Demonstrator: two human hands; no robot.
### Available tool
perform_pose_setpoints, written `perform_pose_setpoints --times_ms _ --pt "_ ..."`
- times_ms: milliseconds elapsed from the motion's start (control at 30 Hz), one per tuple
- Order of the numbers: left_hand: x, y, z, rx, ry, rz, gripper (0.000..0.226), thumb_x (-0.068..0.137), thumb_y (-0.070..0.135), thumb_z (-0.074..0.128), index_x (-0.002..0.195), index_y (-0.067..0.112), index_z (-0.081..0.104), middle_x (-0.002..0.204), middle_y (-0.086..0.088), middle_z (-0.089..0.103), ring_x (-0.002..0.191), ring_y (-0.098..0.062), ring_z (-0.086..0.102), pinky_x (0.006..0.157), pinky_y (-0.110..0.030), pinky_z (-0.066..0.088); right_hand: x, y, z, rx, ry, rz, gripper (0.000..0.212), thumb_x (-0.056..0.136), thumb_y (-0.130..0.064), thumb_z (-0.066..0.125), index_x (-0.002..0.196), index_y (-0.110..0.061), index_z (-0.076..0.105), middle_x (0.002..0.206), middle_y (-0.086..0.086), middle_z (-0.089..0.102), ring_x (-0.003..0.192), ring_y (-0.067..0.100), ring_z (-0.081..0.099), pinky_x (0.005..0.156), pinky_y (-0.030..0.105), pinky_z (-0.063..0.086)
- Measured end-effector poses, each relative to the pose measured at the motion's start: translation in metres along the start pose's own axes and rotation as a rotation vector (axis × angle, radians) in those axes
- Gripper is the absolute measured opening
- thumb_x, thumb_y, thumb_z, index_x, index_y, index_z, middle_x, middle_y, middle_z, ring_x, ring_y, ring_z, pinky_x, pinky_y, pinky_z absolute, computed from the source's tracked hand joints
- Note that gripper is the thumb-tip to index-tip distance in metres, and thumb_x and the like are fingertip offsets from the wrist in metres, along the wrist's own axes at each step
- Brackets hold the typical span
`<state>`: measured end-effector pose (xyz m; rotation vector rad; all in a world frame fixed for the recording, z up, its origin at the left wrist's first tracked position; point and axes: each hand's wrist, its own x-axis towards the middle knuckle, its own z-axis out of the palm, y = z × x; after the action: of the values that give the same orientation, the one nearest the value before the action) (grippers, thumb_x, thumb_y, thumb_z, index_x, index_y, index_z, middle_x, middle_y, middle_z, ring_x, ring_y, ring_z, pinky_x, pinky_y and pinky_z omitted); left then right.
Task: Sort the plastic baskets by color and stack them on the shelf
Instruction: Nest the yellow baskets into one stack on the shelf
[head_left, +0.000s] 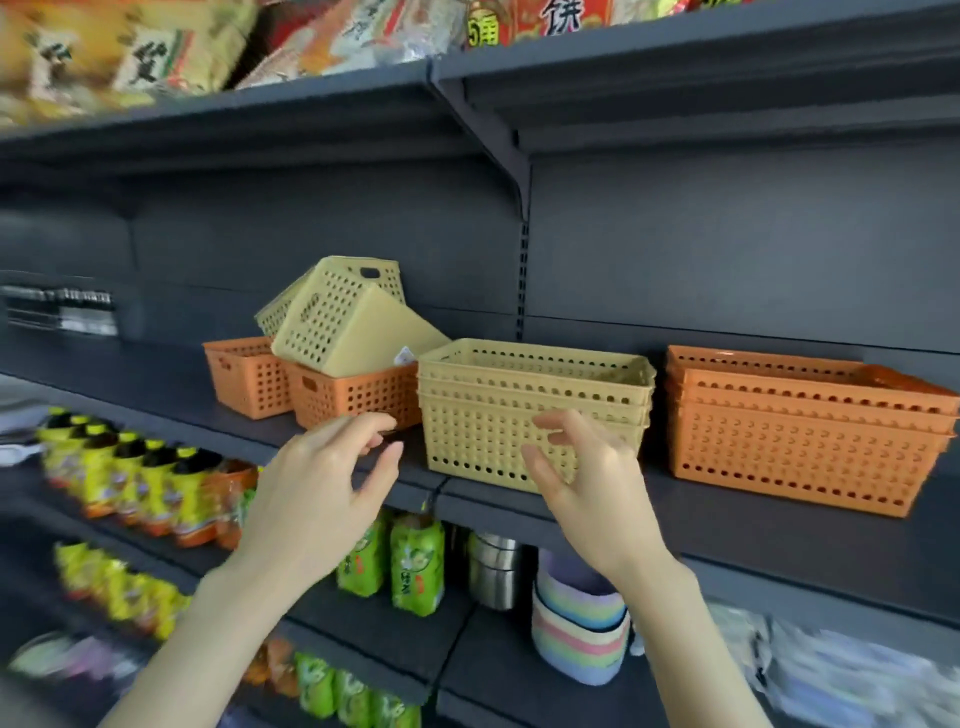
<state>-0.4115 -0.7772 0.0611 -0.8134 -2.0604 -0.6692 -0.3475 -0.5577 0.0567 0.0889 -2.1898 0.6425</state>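
Note:
On the dark grey shelf (727, 514) a stack of yellow baskets (530, 395) stands upright in the middle. To its right sits a stack of orange baskets (800, 431). Left of the yellow stack two orange baskets (358, 397) (244, 374) stand side by side, and tipped yellow baskets (337, 322) lie on top of them. My left hand (322, 483) hovers open just in front of the nearer orange basket, holding nothing. My right hand (576, 478) is open with fingers spread in front of the yellow stack, apart from it as far as I can tell.
The shelf above carries snack packets (156, 57). Below are yellow-capped bottles (124, 478), green packets (415, 561), metal cups (493, 571) and stacked pastel bowls (576, 639). A bracket and slotted upright (522, 260) divide the back panel.

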Motion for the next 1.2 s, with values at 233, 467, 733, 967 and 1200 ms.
perform_pose_setpoints --times_ms 233,467,733,967,1200 --pt "0.018 -0.097 -0.024 -0.144 0.064 -0.088 0.029 0.084 0.040 0.051 0.102 0.021 0.064 0.088 0.011 0.064 0.083 -0.010 0.063 0.071 -0.037 0.054 0.042 -0.053 0.078 0.024 0.004 -0.021 0.021 0.090 -0.030 0.058 0.107 -0.017 0.060 0.106 -0.003 0.062 0.094 0.018 0.061 0.078 0.040 0.051" --pt "0.063 -0.194 0.011 -0.287 0.095 -0.229 0.019 0.086 0.024 0.062 0.104 0.021 0.064 0.095 0.009 0.065 0.087 -0.003 0.061 0.081 -0.037 0.052 0.112 -0.064 0.168 0.067 0.055 -0.086 0.022 0.089 -0.027 0.060 0.107 -0.015 0.063 0.103 -0.004 0.062 0.092 0.013 0.059 0.077 0.033 0.050" --pt "0.155 -0.272 0.054 -0.463 0.056 -0.408 0.035 0.088 0.032 0.060 0.120 0.018 0.053 0.111 0.009 0.057 0.102 -0.008 0.055 0.088 -0.025 0.043 0.202 -0.054 0.243 0.074 0.135 0.010 0.049 0.089 -0.030 0.059 0.134 -0.019 0.043 0.144 0.001 0.040 0.130 0.020 0.036 0.105 0.034 0.033" --pt "0.209 -0.287 0.094 -0.755 -0.211 -0.514 0.033 0.092 0.043 0.049 0.113 0.019 0.059 0.100 0.011 0.064 0.090 -0.004 0.059 0.065 -0.020 0.042 0.230 -0.035 0.277 0.264 0.093 0.153 0.076 0.087 -0.044 0.059 0.147 -0.031 0.015 0.153 -0.006 0.031 0.141 0.012 0.026 0.113 0.045 0.028" --pt "0.223 -0.298 0.096 -0.925 -0.101 -0.511 0.041 0.088 0.043 0.055 0.086 0.003 0.064 0.064 0.003 0.054 0.058 -0.009 0.049 0.056 -0.020 0.041 0.238 -0.047 0.278 0.451 0.198 0.153 0.067 0.083 -0.025 0.067 0.142 -0.026 0.034 0.136 -0.009 0.051 0.118 -0.015 0.045 0.091 0.018 0.049"
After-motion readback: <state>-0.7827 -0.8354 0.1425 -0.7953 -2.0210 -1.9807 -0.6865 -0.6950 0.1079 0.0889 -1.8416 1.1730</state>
